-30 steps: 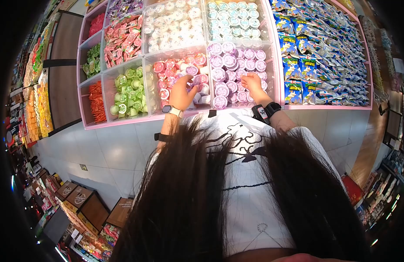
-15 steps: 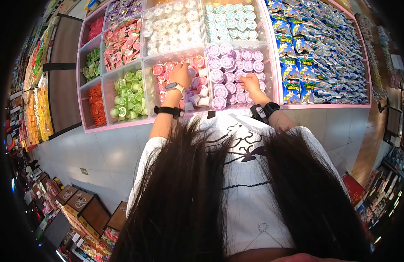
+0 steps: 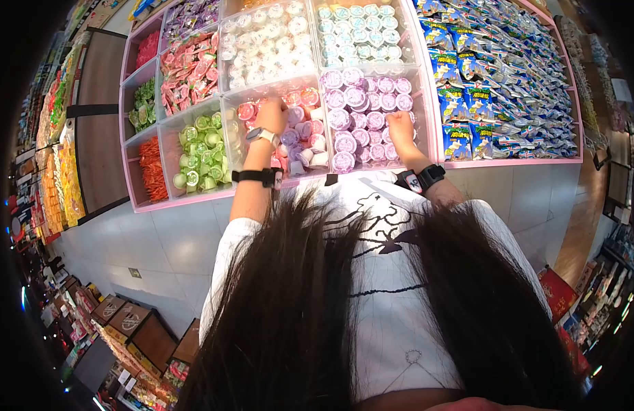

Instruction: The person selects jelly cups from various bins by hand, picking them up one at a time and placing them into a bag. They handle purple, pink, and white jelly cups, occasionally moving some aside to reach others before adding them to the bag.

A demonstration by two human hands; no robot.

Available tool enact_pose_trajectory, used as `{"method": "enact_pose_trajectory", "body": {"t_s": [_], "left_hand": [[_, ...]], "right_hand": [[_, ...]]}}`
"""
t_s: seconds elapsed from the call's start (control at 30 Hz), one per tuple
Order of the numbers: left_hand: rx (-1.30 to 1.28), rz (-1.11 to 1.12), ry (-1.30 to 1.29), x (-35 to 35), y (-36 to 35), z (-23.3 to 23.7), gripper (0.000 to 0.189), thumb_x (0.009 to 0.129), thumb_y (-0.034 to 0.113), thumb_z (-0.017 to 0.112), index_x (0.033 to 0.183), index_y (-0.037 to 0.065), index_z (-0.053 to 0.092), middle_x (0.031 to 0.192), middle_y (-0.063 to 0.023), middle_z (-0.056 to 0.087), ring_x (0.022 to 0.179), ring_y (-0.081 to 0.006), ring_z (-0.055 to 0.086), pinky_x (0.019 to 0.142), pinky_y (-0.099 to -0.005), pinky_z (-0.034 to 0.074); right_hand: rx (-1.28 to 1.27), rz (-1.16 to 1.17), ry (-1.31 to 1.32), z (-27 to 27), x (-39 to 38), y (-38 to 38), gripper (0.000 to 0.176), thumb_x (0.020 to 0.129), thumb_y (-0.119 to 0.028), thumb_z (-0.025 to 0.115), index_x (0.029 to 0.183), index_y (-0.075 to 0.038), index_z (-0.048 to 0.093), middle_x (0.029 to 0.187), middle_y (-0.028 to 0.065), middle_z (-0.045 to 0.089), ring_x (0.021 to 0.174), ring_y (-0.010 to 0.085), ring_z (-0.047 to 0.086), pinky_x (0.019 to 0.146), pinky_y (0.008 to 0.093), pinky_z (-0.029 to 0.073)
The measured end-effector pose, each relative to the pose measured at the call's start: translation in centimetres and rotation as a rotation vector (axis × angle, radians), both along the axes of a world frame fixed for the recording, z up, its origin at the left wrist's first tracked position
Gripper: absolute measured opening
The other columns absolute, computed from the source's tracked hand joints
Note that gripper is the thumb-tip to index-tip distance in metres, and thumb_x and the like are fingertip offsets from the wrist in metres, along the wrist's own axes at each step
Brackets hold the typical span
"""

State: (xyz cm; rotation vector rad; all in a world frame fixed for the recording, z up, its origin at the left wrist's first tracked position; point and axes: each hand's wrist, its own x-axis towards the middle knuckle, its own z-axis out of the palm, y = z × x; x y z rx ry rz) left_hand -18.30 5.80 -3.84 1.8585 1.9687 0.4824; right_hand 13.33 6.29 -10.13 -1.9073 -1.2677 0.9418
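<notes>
Head view: red cups point(image 3: 309, 96) and some purple cups point(image 3: 289, 138) lie jumbled in a front bin point(image 3: 259, 92). Above them, the left hand point(image 3: 270, 115) curls downward; its grip is hidden. The right hand point(image 3: 401, 129), fingers folded, is over the next bin's purple cups; whether it holds one, I cannot tell. Reaching seems the step; clean lifting calls for a fingertip pinch. Green cups point(image 3: 204, 147) sit leftward, white cups point(image 3: 265, 46) behind.

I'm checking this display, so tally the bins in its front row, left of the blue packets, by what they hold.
With orange-red pieces: 1
With green cups: 1
With mixed pink and purple cups: 1
With all-purple cups: 1
Total: 4
</notes>
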Motion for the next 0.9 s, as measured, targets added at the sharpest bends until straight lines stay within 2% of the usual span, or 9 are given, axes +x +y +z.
{"method": "enact_pose_trajectory", "body": {"t_s": [0.17, 0.23, 0.3, 0.33, 0.4, 0.47, 0.6, 0.7, 0.9], "left_hand": [[-0.066, 0.192, -0.614, 2.7, -2.5, 7.8, 0.008, 0.075, 0.006, 0.061, 0.072, 0.001, 0.055, 0.066, -0.0032, 0.057, 0.061, -0.0094, 0.052, 0.056, -0.0223, 0.041], [-0.047, 0.054, -0.737, 5.0, -3.2, 8.3, 0.01, 0.076, 0.007, 0.059, 0.072, -0.001, 0.055, 0.063, -0.0036, 0.055, 0.061, -0.0079, 0.051, 0.055, -0.0228, 0.041], [-0.16, -0.07, -0.851, 7.2, -4.0, 9.0, 0.008, 0.079, 0.007, 0.057, 0.076, -0.001, 0.054, 0.066, -0.0026, 0.054, 0.059, -0.0079, 0.05, 0.054, -0.0213, 0.04], [-0.18, -0.081, -0.886, 8.1, -4.4, 8.7, 0.009, 0.078, 0.007, 0.057, 0.076, 0.0, 0.054, 0.066, -0.0025, 0.054, 0.059, -0.0077, 0.049, 0.053, -0.0215, 0.04], [-0.23, -0.118, -0.866, 9.0, -4.5, 7.8, 0.009, 0.079, 0.008, 0.058, 0.078, 0.001, 0.054, 0.069, 0.0005, 0.052, 0.062, -0.0053, 0.047, 0.056, -0.02, 0.039], [-0.153, -0.093, -0.803, 9.5, -4.8, 7.4, 0.008, 0.076, 0.007, 0.059, 0.076, 0.0, 0.055, 0.067, -0.0042, 0.055, 0.06, -0.0097, 0.052, 0.054, -0.0228, 0.041], [-0.003, -0.023, -0.661, 8.9, -4.6, 7.9, 0.013, 0.071, 0.008, 0.063, 0.076, -0.001, 0.056, 0.067, -0.0083, 0.056, 0.06, -0.0138, 0.055, 0.054, -0.0248, 0.043], [-0.026, 0.05, -0.661, 7.9, -4.8, 6.7, 0.015, 0.07, 0.01, 0.065, 0.076, -0.001, 0.056, 0.067, -0.0079, 0.056, 0.06, -0.0139, 0.055, 0.055, -0.0252, 0.043], [-0.092, 0.048, -0.694, 7.5, -5.0, 5.9, 0.013, 0.071, 0.009, 0.063, 0.075, -0.001, 0.057, 0.068, -0.0066, 0.055, 0.06, -0.0125, 0.054, 0.056, -0.0237, 0.043]], "right_hand": [[-0.26, 0.466, 0.602, 10.1, -2.0, -0.1, 0.026, 0.08, -0.019, 0.058, 0.096, -0.002, 0.048, 0.076, 0.005, 0.055, 0.061, 0.0114, 0.054, 0.051, 0.0224, 0.043], [-0.33, 0.669, 0.709, 12.3, -3.6, -0.6, 0.032, 0.081, -0.022, 0.058, 0.102, -0.002, 0.046, 0.078, 0.0057, 0.053, 0.061, 0.0126, 0.054, 0.05, 0.0221, 0.045], [-0.488, 0.629, 1.037, 12.1, -4.7, -1.7, 0.038, 0.083, -0.025, 0.057, 0.109, -0.001, 0.043, 0.087, 0.0089, 0.052, 0.062, 0.0146, 0.055, 0.049, 0.023, 0.046], [-0.527, 0.722, 1.044, 11.8, -4.9, -1.6, 0.042, 0.083, -0.026, 0.056, 0.112, -0.001, 0.04, 0.093, 0.0111, 0.05, 0.064, 0.0162, 0.056, 0.052, 0.0262, 0.049], [-0.523, 0.687, 1.029, 11.9, -4.6, -1.9, 0.041, 0.083, -0.025, 0.056, 0.112, -0.001, 0.04, 0.093, 0.0112, 0.05, 0.064, 0.0165, 0.056, 0.054, 0.0272, 0.049], [-0.558, 0.646, 1.046, 11.3, -4.0, -2.2, 0.042, 0.083, -0.024, 0.056, 0.113, -0.001, 0.037, 0.096, 0.0128, 0.05, 0.064, 0.0182, 0.057, 0.058, 0.0296, 0.05], [-0.477, 0.089, 1.008, 7.3, -0.7, -1.9, 0.043, 0.081, -0.025, 0.059, 0.107, -0.002, 0.034, 0.085, 0.0137, 0.055, 0.063, 0.0203, 0.058, 0.056, 0.0315, 0.051], [-0.516, 0.015, 0.725, 4.9, 3.3, -0.8, 0.042, 0.079, -0.028, 0.061, 0.101, -0.002, 0.036, 0.074, 0.0128, 0.055, 0.061, 0.0208, 0.058, 0.052, 0.0316, 0.05], [-0.584, 0.026, 0.747, 2.4, 4.3, -0.3, 0.038, 0.08, -0.028, 0.06, 0.097, -0.004, 0.036, 0.067, 0.0094, 0.054, 0.057, 0.0173, 0.058, 0.05, 0.0267, 0.05]]}}
